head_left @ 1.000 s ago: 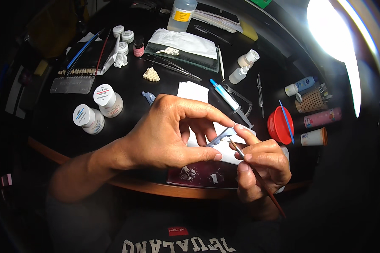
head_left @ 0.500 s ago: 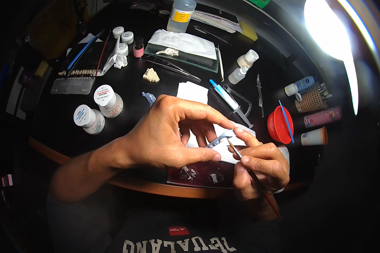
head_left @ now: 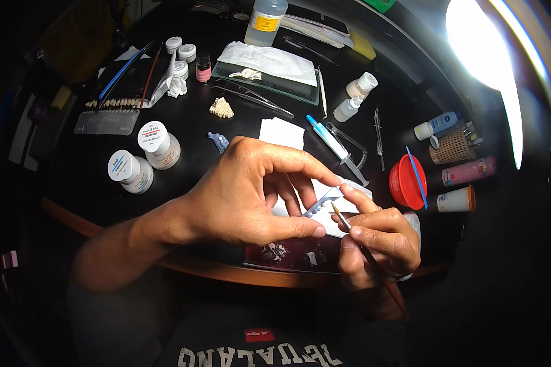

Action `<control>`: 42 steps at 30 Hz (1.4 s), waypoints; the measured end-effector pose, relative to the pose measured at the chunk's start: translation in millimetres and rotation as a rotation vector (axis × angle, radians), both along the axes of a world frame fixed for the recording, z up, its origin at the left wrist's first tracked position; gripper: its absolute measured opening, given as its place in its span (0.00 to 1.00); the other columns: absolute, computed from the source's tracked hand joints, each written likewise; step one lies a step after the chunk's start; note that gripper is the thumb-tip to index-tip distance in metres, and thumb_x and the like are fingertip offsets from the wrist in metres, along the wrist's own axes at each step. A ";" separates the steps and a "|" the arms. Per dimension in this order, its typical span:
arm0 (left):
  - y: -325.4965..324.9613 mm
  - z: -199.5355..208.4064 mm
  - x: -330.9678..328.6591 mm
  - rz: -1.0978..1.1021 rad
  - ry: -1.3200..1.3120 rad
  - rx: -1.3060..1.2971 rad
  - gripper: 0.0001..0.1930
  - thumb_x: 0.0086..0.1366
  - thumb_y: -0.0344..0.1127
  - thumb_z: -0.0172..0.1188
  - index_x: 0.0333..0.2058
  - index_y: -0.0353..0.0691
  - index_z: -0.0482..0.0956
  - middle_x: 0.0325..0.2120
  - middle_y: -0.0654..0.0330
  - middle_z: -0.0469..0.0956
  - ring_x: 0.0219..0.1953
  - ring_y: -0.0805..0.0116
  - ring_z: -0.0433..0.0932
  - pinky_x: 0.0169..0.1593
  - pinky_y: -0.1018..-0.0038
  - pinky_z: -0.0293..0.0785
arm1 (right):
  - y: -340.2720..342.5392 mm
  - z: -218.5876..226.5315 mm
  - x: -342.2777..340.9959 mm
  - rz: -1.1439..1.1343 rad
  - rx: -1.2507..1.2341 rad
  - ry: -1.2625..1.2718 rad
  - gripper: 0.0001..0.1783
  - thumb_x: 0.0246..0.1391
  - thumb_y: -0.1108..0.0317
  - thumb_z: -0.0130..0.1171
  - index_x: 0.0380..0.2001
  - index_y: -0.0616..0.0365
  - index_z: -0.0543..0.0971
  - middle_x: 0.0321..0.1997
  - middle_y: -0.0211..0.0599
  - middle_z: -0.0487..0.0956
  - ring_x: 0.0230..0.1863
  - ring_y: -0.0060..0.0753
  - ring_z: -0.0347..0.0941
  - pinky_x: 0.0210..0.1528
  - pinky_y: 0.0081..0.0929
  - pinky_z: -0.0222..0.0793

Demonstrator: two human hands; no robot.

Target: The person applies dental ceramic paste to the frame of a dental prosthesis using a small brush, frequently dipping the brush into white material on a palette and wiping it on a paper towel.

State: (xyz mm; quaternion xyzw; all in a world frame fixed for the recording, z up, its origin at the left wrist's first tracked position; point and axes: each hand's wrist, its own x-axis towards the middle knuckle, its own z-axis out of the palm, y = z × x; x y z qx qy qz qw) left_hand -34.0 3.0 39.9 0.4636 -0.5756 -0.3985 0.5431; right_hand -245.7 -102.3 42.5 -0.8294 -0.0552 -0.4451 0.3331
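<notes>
Far left, grey strip (head_left: 107, 122) with a row of tooth-coloured tabs lies on the black table (head_left: 190, 125). Next, two white-capped jars (head_left: 157, 145), one just beside the other, both upright. Then a small dark bottle (head_left: 203, 68) with pink label, back of the table; a spare blue-grey piece (head_left: 217, 142), just beyond my knuckles; and a beige block (head_left: 221, 108) with a ribbed look, behind that. My left hand (head_left: 245, 192) is curled round, gripping the blue-grey tooth model (head_left: 320, 205) at its fingertips; can't tell exactly which fingers press it. Model sits tilted above white paper (head_left: 333, 227), between my two hands. Maroon slab (head_left: 288, 260) with white smears is below, at the table's near edge. Blue-tipped syringe (head_left: 330, 142) lies beyond the model. My right hand (head_left: 382, 241) has a fine brush (head_left: 341, 219) pinched pen-style, bristles just beside the model; contact unclear. Far right: red bowl (head_left: 404, 183), blue stick (head_left: 417, 177) across it, then a white cup (head_left: 456, 199) on its side.
</notes>
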 end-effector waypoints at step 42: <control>4.3 4.9 0.9 -0.056 0.128 0.093 0.24 0.51 0.26 0.79 0.48 0.32 0.84 0.28 0.60 0.85 0.26 0.89 0.76 0.24 0.92 0.63 | 5.8 7.8 -2.8 -0.035 -0.060 0.135 0.15 0.45 0.85 0.59 0.38 0.62 0.77 0.32 0.44 0.77 0.32 0.32 0.78 0.57 0.63 0.79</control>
